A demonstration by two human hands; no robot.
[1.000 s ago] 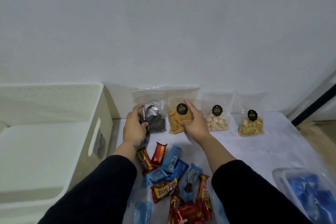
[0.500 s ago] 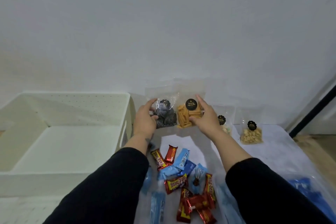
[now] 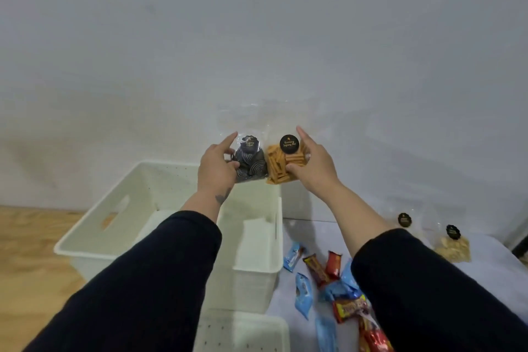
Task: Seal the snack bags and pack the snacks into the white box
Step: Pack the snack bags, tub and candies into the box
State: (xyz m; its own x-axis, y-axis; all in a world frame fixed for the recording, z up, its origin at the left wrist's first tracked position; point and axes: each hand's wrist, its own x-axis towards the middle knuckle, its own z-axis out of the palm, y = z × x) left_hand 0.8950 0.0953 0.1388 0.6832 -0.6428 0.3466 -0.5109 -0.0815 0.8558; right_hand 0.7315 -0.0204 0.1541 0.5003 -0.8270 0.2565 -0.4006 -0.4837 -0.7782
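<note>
You're mid-carry: your left hand [image 3: 218, 164] grips the dark-cookie bag [image 3: 251, 163] and your right hand [image 3: 310, 164] grips the orange-stick bag [image 3: 283, 164], both above the white box's [image 3: 160, 180] far edge. Next, lower them inside.

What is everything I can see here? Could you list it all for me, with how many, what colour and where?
white box: one, white, left of the cloth, open top.
dark spiral snack bag: one, clear with black label, held above the box.
orange stick snack bag: one, clear with black label, held beside the dark one.
pale snack bag: one, clear with black label, far right on the cloth.
another labelled bag: one, mostly hidden behind the right arm.
wrapped candies: a heap, blue and red, on the cloth; count unclear.
white perforated piece: one, bottom edge.
wooden floor: brown, left.
left hand: grips the dark bag.
right hand: grips the orange bag.
</note>
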